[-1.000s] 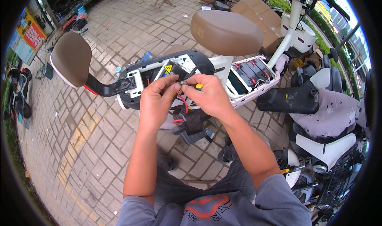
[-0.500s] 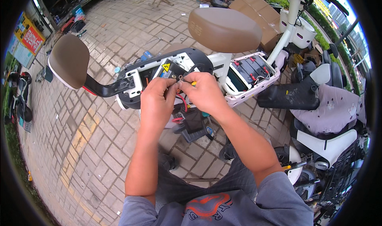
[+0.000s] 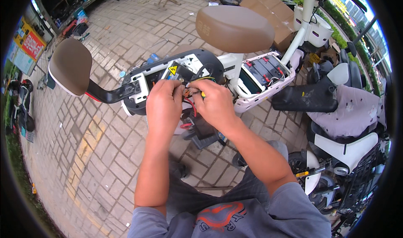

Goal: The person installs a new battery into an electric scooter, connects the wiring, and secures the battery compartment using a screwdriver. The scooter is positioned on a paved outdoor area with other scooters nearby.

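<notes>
I've got left hand point(image 3: 161, 106) and right hand point(image 3: 215, 104) nearly meeting, fingertips point(image 3: 178, 93) masking any grip, can't tell; scooter point(image 3: 212, 63) crowds twelve, open paving point(image 3: 105, 166) at eight o'clock.

Worn on the head, facing down and forward through a wide fisheye, over near forearms point(image 3: 153, 175) toward the electric scooter point(image 3: 236, 66).
</notes>
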`<state>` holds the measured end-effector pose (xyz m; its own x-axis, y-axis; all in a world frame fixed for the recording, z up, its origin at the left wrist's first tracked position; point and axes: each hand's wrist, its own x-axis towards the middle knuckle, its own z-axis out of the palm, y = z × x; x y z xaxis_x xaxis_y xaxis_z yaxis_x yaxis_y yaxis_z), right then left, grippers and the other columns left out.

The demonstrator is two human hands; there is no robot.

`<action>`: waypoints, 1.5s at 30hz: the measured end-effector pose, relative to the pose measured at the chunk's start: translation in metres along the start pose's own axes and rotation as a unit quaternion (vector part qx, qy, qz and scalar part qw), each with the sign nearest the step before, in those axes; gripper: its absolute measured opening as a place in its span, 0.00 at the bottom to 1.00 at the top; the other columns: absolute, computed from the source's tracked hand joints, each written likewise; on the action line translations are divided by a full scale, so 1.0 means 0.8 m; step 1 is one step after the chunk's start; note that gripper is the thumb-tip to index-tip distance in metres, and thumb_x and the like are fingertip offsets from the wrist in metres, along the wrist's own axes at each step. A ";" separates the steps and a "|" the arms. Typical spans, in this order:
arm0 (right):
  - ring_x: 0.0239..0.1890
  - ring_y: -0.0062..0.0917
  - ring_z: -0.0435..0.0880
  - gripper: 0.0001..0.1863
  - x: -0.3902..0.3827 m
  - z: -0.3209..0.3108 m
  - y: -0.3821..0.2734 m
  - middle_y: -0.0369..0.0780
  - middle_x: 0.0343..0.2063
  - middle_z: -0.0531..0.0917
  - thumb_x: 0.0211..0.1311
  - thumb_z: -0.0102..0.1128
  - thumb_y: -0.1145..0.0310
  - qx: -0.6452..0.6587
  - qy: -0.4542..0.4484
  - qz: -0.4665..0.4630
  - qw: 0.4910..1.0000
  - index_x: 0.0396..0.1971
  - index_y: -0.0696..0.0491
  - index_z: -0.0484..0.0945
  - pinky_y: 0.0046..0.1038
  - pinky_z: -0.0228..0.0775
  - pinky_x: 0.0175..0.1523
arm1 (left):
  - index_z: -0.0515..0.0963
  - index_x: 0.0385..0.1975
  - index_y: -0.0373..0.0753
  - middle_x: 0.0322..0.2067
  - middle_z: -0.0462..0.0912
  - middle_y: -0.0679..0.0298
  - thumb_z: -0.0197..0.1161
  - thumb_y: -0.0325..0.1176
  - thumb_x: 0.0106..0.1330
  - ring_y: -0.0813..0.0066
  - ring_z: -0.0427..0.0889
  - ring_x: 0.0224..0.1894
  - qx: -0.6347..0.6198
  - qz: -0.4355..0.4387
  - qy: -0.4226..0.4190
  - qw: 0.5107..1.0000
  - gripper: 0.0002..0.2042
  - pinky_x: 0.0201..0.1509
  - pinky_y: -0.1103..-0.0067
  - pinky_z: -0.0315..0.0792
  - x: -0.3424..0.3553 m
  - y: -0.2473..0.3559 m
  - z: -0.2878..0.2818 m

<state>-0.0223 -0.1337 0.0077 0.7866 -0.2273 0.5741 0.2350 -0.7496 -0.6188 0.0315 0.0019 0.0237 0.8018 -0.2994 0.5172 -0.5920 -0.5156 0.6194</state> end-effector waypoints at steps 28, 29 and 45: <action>0.28 0.25 0.82 0.18 0.001 -0.117 -0.036 0.41 0.41 0.79 0.59 0.62 0.70 0.172 -0.085 0.350 0.917 0.49 0.58 0.77 0.27 0.76 0.32 | 0.81 0.27 0.37 0.25 0.78 0.60 0.69 0.29 0.56 0.62 0.79 0.25 0.049 0.002 0.044 0.998 0.04 0.30 0.71 0.71 0.007 -0.012 0.008; 0.28 0.23 0.81 0.18 -0.007 -0.150 -0.018 0.41 0.40 0.79 0.60 0.62 0.71 0.271 0.027 0.298 0.915 0.50 0.59 0.75 0.27 0.76 0.33 | 0.81 0.27 0.38 0.24 0.77 0.61 0.69 0.29 0.56 0.62 0.78 0.25 0.050 0.004 0.046 0.998 0.04 0.29 0.70 0.70 0.008 -0.012 0.011; 0.29 0.24 0.79 0.08 0.026 -0.070 -0.064 0.42 0.28 0.81 0.60 0.59 0.81 0.312 0.144 -0.171 0.923 0.40 0.62 0.79 0.24 0.71 0.36 | 0.82 0.30 0.38 0.25 0.76 0.60 0.71 0.29 0.50 0.60 0.78 0.31 0.063 0.058 0.055 0.995 0.08 0.32 0.68 0.71 0.001 -0.016 0.011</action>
<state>-0.0496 -0.1351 0.0814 0.4412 -0.2669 0.8568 0.7963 -0.3240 -0.5109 0.0405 0.0011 0.0116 0.7113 -0.2763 0.6463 -0.6593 -0.5810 0.4772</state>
